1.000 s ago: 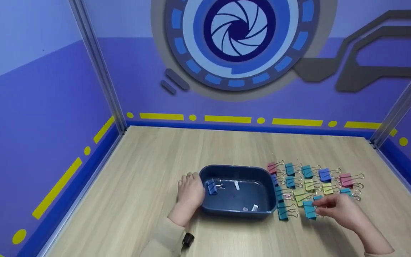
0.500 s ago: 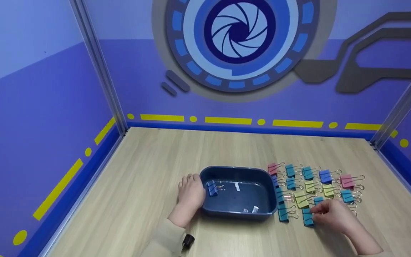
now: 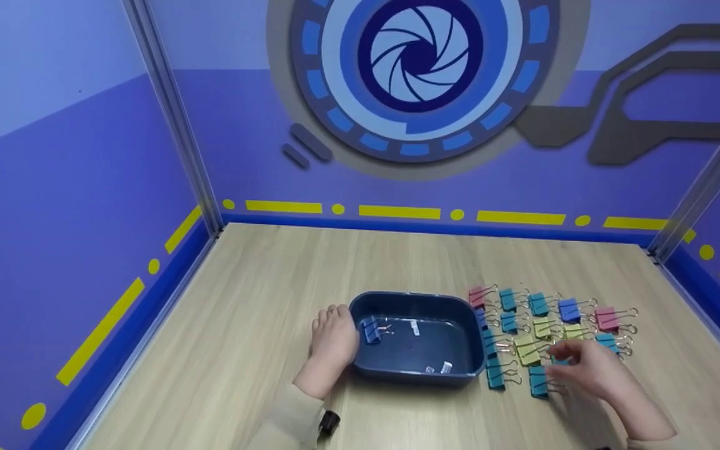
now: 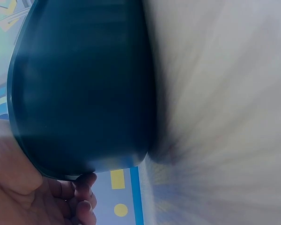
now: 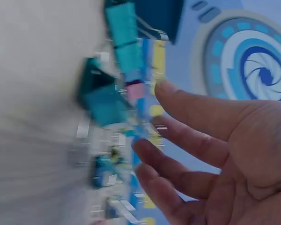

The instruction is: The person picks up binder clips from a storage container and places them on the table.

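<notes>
My left hand (image 3: 335, 334) holds the left end of a dark blue plastic bin (image 3: 419, 374), its curled fingers (image 4: 85, 192) against the rim. A blue binder clip (image 3: 370, 330) lies inside the bin, near that hand. My right hand (image 3: 597, 369) hovers over the front of a group of binder clips, its fingers (image 5: 192, 103) loosely bent and parted, holding nothing. Just left of its fingertips a teal binder clip (image 3: 539, 382) lies on the table. Beside it is a yellow binder clip (image 3: 527, 350); another teal clip behind is partly hidden by the hand.
Rows of teal, yellow, blue and pink binder clips (image 3: 607, 317) lie right of the bin, some against its wall. Small white labels (image 3: 446, 367) lie in the bin. Purple panels (image 3: 235, 144) with metal posts enclose the wooden table (image 3: 260, 281).
My right hand has set the teal binder clip down at the front of the group and let go of it, then drawn slightly back. The left hand and bin have stayed put.
</notes>
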`<action>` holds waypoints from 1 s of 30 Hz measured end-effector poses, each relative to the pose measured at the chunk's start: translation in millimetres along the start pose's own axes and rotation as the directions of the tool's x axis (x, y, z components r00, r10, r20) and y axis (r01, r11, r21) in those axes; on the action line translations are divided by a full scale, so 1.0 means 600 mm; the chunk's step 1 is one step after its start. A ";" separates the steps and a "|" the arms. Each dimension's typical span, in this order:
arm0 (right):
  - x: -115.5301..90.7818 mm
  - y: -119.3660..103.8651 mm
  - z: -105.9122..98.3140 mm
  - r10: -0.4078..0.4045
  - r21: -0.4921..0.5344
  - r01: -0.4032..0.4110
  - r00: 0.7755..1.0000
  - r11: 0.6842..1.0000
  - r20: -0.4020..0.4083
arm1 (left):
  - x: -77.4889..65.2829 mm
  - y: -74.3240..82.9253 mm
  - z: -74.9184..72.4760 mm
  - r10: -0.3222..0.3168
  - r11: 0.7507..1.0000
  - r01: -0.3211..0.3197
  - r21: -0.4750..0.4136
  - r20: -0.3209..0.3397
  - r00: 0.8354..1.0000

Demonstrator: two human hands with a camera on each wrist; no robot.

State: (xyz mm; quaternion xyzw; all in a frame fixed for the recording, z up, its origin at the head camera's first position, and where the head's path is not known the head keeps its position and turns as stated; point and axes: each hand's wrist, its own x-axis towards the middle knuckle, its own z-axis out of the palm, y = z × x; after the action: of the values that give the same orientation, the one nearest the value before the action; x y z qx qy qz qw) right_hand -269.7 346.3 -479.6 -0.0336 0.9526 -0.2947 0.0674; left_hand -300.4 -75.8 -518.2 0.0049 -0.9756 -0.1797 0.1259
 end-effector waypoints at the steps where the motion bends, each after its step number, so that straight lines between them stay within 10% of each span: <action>1: 0.001 -0.008 -0.004 -0.012 0.001 0.013 1.000 1.000 -0.016 | 0.000 0.000 0.000 0.001 1.000 -0.001 0.000 -0.002 1.000; 13: 0.036 -0.128 0.010 -0.214 0.067 0.224 0.968 0.972 -0.133 | 0.000 -0.003 0.003 0.009 1.000 -0.009 0.018 -0.027 1.000; 30: 0.106 -0.230 0.075 -0.342 0.156 0.352 0.936 0.923 -0.088 | 0.002 0.000 0.001 -0.018 1.000 0.018 -0.003 0.000 1.000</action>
State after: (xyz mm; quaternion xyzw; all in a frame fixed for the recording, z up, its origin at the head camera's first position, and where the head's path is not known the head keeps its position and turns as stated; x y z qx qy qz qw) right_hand -322.7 201.0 -444.9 -0.1870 0.9046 -0.3828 -0.0114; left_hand -301.6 -75.7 -518.7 0.0134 -0.9753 -0.1825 0.1241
